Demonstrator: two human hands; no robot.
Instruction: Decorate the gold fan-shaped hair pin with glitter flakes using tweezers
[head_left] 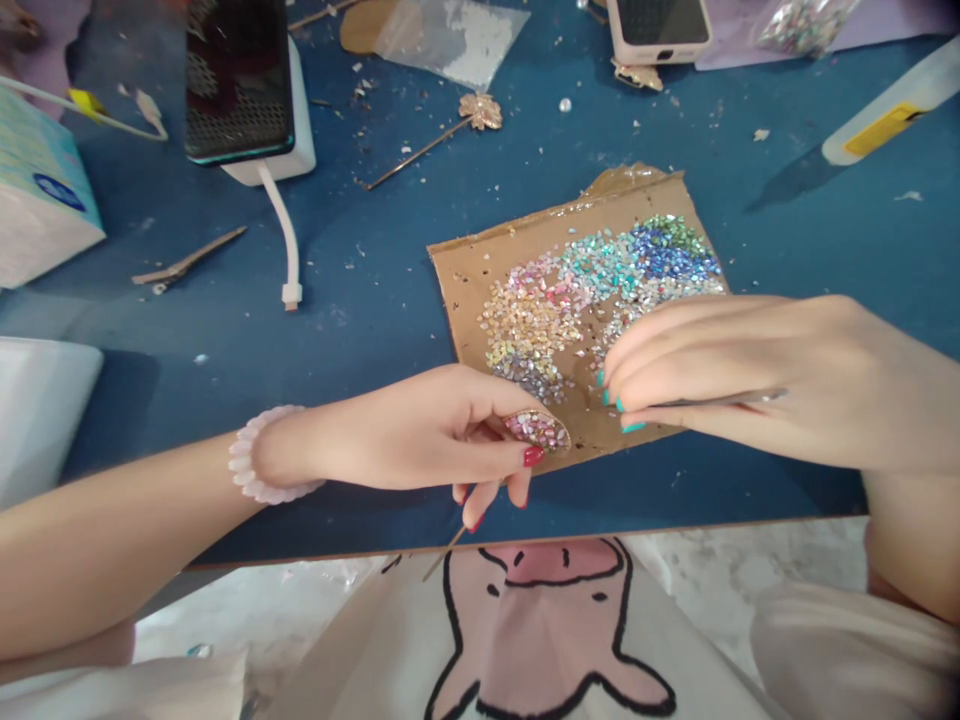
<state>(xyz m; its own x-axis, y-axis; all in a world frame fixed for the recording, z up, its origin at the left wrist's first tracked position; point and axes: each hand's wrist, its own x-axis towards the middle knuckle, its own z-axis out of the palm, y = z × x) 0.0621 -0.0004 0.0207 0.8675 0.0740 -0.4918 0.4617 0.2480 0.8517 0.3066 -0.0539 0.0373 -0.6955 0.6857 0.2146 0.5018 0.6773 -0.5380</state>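
My left hand (442,430), with red nails and a pale bead bracelet at the wrist, pinches a small oval piece covered in pink and silver rhinestones (538,428); a thin metal stem runs from it below my fingers. My right hand (750,380), with teal nails, has its fingers pressed together around slim metal tweezers (724,398), tips pointing left toward the oval piece. Both hands hover over the near edge of a brown cardboard sheet (465,265) that carries several heaps of coloured rhinestones (600,280), sorted roughly by colour.
On the blue table (360,330) lie a phone on a white power bank (247,90) with a cable, a tissue box (37,200), a hair clip (187,262), a flower hairpin (472,112), plastic bags of stones (457,35), another phone (660,30) and a glue bottle (892,110).
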